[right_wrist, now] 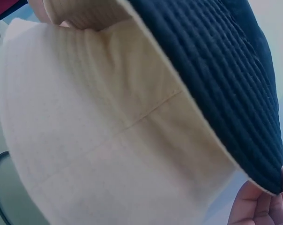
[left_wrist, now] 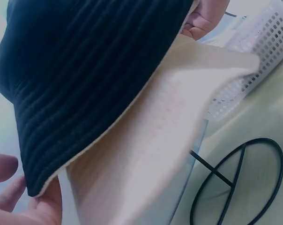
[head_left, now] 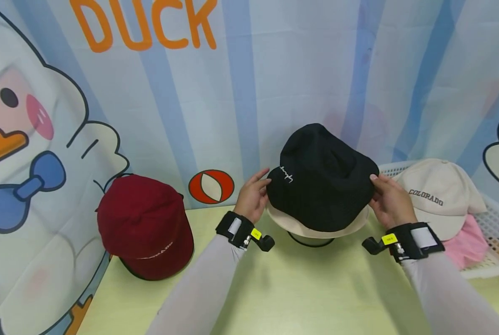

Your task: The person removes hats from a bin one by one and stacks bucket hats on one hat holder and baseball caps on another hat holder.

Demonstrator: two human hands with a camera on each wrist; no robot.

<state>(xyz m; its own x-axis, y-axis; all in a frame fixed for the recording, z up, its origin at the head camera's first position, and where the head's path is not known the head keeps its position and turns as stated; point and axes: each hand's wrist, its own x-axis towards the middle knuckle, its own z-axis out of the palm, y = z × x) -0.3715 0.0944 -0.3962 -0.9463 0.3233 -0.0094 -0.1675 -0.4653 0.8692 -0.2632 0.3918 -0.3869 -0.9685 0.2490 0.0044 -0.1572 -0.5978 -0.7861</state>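
My left hand [head_left: 252, 195] and right hand [head_left: 389, 201] each pinch one side of the brim of a black ribbed-fabric bucket hat [head_left: 320, 179]. It hangs between them, over a cream fabric hat [head_left: 312, 226] on a black wire stand [left_wrist: 237, 180]. Dark red cotton cap [head_left: 146, 225] lies well left of my left hand; white plastic basket [head_left: 498, 218] just right of my right.

Bare table [head_left: 300, 288] in front (red cap [head_left: 146, 225] left, basket [head_left: 498, 223] right)
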